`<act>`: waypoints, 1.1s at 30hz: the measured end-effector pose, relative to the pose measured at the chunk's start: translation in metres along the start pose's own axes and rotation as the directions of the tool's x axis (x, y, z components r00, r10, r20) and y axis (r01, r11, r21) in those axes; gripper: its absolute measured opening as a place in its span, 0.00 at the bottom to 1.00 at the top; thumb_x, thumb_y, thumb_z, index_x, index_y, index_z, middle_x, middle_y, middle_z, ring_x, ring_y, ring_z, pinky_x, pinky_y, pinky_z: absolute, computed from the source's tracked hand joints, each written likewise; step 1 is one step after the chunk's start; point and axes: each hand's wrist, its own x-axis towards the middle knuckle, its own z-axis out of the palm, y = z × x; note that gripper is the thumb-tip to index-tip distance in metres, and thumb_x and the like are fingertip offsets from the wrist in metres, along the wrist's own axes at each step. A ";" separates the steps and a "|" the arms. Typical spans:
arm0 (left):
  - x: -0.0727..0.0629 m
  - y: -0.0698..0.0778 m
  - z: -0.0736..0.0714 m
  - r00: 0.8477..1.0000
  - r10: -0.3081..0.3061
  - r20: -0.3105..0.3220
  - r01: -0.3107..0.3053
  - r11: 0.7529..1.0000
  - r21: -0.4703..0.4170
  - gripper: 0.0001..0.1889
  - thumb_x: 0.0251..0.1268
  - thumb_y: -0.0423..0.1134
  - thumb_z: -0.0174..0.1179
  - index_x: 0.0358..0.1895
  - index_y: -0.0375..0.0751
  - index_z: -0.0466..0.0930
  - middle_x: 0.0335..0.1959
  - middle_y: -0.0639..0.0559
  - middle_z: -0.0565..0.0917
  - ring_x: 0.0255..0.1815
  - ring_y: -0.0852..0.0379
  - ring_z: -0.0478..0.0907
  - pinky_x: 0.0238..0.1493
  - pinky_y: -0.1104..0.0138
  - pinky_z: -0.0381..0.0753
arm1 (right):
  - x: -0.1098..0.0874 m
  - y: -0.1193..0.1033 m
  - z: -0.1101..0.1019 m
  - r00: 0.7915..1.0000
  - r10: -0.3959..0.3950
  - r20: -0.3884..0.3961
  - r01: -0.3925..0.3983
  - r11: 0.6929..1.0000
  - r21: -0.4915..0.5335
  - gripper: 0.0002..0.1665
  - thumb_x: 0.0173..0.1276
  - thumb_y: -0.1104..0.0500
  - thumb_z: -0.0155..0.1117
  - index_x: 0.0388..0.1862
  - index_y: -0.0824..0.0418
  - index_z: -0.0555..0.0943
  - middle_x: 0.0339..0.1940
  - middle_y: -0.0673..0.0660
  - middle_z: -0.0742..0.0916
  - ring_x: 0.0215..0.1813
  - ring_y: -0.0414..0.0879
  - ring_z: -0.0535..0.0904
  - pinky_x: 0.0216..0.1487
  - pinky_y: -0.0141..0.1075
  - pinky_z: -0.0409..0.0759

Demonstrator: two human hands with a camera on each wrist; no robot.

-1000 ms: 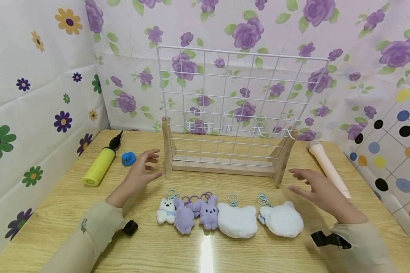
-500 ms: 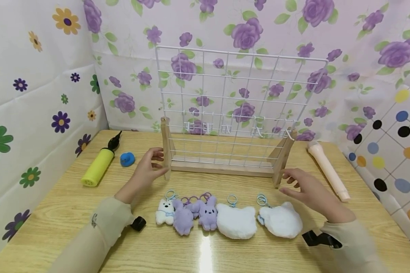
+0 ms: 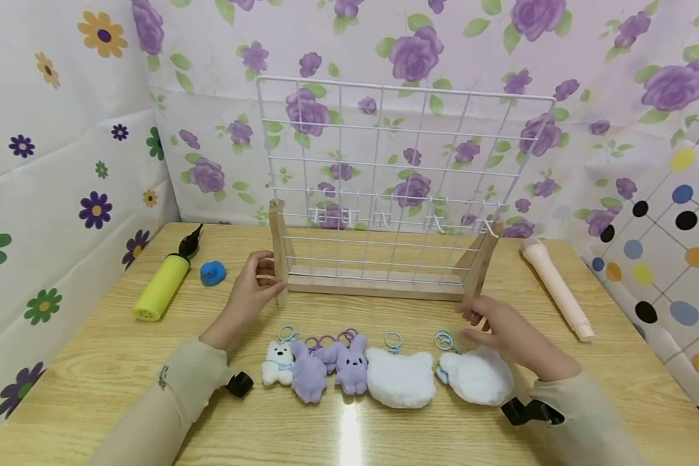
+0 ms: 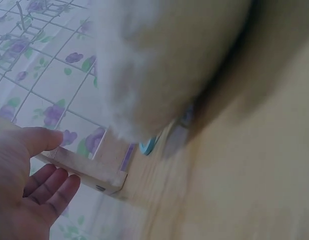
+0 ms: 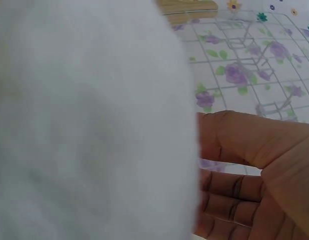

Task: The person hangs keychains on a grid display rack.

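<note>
Rack (image 3: pixel 375 287) of white wire grid and pale, straight-edged wood is standing upright on the bench (image 3: pixel 274 430). Left hand (image 3: pixel 248 288) is spanning its left upright (image 3: pixel 278 239), thumb and fingers parted. Right hand (image 3: pixel 495 330) is bending beside the foot of the right upright (image 3: pixel 482 259) (grip: cannot tell, fingertips hidden). Fluffy, rounded plush keyrings (image 3: pixel 400 380) are lying in front.

The left sleeve (image 3: pixel 185 388) and right sleeve (image 3: pixel 579 414) are beige and loose-fitting, each terminating behind the bare fingers (image 3: pixel 259 257). A small dark marking (image 3: pixel 164 376) is located on the left sleeve, rearward of the fingers. A black block-shaped unit (image 3: pixel 241 384) projects from the left cuff; a longer black unit (image 3: pixel 515 412) projects from the right.
</note>
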 end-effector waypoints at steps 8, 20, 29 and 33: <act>0.000 -0.005 0.001 0.999 0.019 -0.037 -0.018 0.999 0.040 0.30 0.65 0.29 0.59 0.67 0.37 0.57 0.53 0.36 0.72 0.52 0.44 0.73 0.51 0.64 0.78 | 0.004 -0.002 0.018 0.999 0.002 0.033 -0.004 0.997 0.075 0.17 0.62 0.63 0.68 0.49 0.64 0.79 0.38 0.54 0.83 0.37 0.42 0.77 0.34 0.33 0.78; -0.001 -0.008 0.003 0.998 0.048 -0.041 -0.046 0.998 0.036 0.29 0.66 0.31 0.59 0.67 0.38 0.58 0.50 0.36 0.73 0.49 0.45 0.73 0.44 0.77 0.74 | 0.008 0.000 0.035 0.998 0.012 0.062 -0.010 1.000 -0.019 0.13 0.58 0.61 0.71 0.41 0.63 0.81 0.32 0.51 0.81 0.32 0.38 0.77 0.32 0.29 0.76; -0.001 -0.010 0.004 0.998 0.048 -0.049 -0.046 0.998 0.042 0.29 0.66 0.32 0.59 0.67 0.38 0.58 0.51 0.36 0.73 0.49 0.45 0.73 0.45 0.74 0.74 | 0.008 0.000 0.037 0.995 0.016 0.096 -0.014 1.000 -0.027 0.11 0.58 0.62 0.72 0.39 0.62 0.82 0.32 0.51 0.80 0.31 0.36 0.76 0.32 0.28 0.76; 0.000 -0.011 0.004 0.997 0.053 -0.048 -0.050 0.998 0.046 0.29 0.66 0.32 0.59 0.67 0.38 0.58 0.52 0.36 0.73 0.50 0.45 0.73 0.47 0.71 0.76 | 0.009 0.001 0.038 0.996 0.018 0.092 -0.015 0.999 -0.029 0.11 0.57 0.62 0.72 0.39 0.61 0.82 0.32 0.50 0.79 0.30 0.36 0.75 0.31 0.28 0.75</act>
